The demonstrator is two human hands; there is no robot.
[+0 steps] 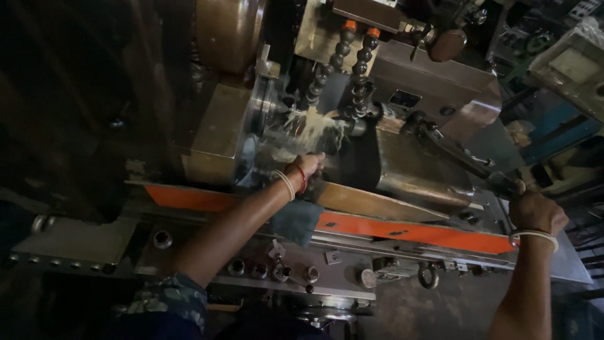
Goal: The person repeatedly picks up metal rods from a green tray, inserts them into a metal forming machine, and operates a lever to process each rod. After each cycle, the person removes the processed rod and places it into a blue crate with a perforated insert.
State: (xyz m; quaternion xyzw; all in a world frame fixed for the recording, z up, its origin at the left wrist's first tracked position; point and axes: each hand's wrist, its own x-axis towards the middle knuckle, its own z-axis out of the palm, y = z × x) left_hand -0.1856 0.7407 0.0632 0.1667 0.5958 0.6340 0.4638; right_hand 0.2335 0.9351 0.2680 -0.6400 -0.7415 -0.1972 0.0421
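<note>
A lathe-like metal machine (409,170) fills the view. My left hand (307,165) reaches over an orange rail (189,198) toward the spinning chuck area, where whitish coolant (311,129) splashes from two black segmented hoses (360,69) with orange tips. The fingers are closed, and a dark cloth (296,220) hangs below the wrist; whether the hand grips it is unclear. My right hand (535,213) is closed around the end of a long dark lever handle (459,154) at the right.
A row of knobs and bolts (277,271) lines the machine's front panel below the orange rail. A ring handle (429,276) hangs near the middle. At the far right stand a blue object (557,129) and a pale box (569,63).
</note>
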